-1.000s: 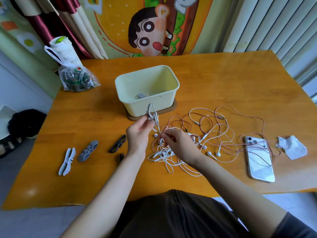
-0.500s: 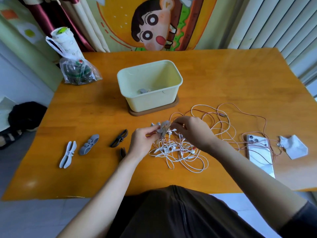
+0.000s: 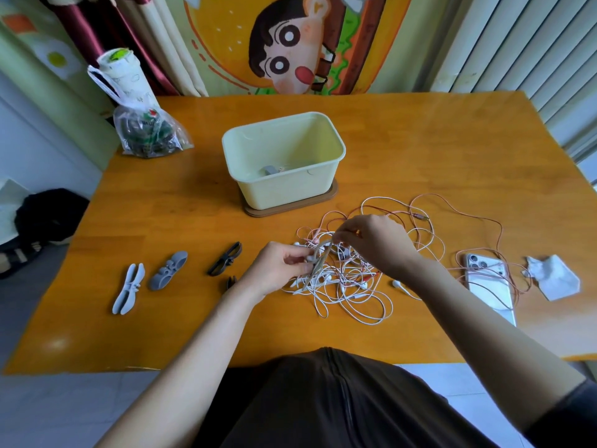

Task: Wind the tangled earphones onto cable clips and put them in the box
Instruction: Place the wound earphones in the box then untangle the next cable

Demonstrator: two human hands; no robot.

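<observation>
A tangle of white and pink earphones (image 3: 352, 286) lies on the wooden table (image 3: 420, 150) in front of me. My left hand (image 3: 277, 270) grips a grey cable clip (image 3: 318, 258) just above the tangle. My right hand (image 3: 374, 244) pinches an earphone wire at the clip's upper end. The pale yellow box (image 3: 284, 185) stands behind on a brown base, with a grey wound clip (image 3: 271, 170) inside. On the table to the left lie a light grey clip (image 3: 128, 288), a darker grey clip (image 3: 168, 270) and a black clip (image 3: 225, 258).
Another dark clip (image 3: 231, 282) peeks out by my left wrist. A white phone (image 3: 489, 287) lies at the right under pink wire, with a crumpled white tissue (image 3: 554, 278) beside it. A plastic bag (image 3: 145, 130) sits at the back left corner.
My left hand has lowered the clip from in front of the box down to the tangle. My right hand has risen from the wires to the clip's end.
</observation>
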